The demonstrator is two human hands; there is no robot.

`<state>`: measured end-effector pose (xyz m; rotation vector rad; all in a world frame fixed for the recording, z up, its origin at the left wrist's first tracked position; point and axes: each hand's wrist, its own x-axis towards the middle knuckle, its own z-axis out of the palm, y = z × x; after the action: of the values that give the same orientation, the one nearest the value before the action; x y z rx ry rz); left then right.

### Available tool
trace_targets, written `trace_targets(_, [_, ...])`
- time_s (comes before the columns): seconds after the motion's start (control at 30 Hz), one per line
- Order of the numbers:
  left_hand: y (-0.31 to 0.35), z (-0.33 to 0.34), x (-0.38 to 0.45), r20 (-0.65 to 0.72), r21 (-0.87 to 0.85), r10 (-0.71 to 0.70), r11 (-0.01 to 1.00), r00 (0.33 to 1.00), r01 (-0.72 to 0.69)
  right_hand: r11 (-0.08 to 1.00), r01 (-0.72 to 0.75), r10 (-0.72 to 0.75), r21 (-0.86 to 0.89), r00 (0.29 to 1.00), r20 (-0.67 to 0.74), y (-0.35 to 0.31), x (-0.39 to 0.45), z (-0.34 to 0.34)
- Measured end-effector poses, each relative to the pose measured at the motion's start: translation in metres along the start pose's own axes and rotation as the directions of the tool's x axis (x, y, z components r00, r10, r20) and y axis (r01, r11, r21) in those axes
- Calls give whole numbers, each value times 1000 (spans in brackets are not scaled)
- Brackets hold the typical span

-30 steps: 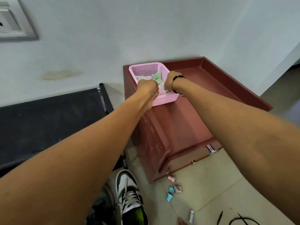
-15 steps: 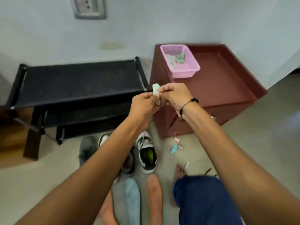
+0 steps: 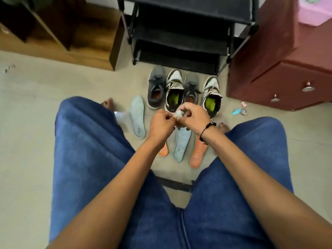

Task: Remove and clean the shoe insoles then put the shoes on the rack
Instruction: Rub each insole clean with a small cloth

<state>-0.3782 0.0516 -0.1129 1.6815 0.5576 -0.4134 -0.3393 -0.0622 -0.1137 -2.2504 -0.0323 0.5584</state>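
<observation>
Pale-green wipe (image 3: 178, 114): taken from the pink basket (image 3: 316, 13) a second ago, now pinched between left hand (image 3: 160, 125) and right hand (image 3: 194, 115), fingers curled on it, over the floor. Insoles (image 3: 181, 143) lie below, removed; cleaning is judged imminent. Shoes (image 3: 174, 89) remain unracked before the rack (image 3: 181, 33).

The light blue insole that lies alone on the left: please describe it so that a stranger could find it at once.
Start at the black shoe rack and go down to the row of four shoes on the floor before it. Left of the dark grey shoe lies the light blue insole. It lies apart, whereas the other blue insole lies between two orange ones.
</observation>
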Motion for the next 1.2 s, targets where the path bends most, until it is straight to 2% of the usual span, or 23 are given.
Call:
trace_targets(0.07, [-12,-7,1,25,3,-61,998,998,61,998,-24,22,54,999,31,4,-2,15])
trace_targets(0.17, [-23,-16,10,43,-65,-148,986,988,151,962,-118,107,248,993,58,10,0,35])
trace_targets(0.3, [-30,-18,22,38,-70,-155,985,987,158,836,-290,268,466,957,114,13,11,44])
trace_targets(0.4, [-32,-19,33,53,-83,-166,982,985,170,737,-399,348,545,916,201,11,20,44])
trace_targets(0.57, [-40,-18,53,0,-174,-283,944,959,279,752,-461,345,471,884,315,18,43,52])
trace_targets(0.7, [-52,-15,74,-42,-237,-356,911,933,337,799,-439,265,411,871,415,27,64,63])
trace_targets(0.8, [-62,-17,93,-31,-275,-385,890,922,363,853,-397,246,338,878,411,35,86,75])
trace_targets(0.9, [-79,-21,116,-2,-258,-439,869,899,423,869,-414,301,270,876,377,45,110,93])
trace_targets(1.07, [-112,-27,166,-54,-353,-557,787,829,506,841,-499,413,209,842,347,68,153,139])
trace_targets(1.2, [-151,-34,205,-148,-417,-675,705,723,574,814,-558,478,161,801,360,90,188,186])
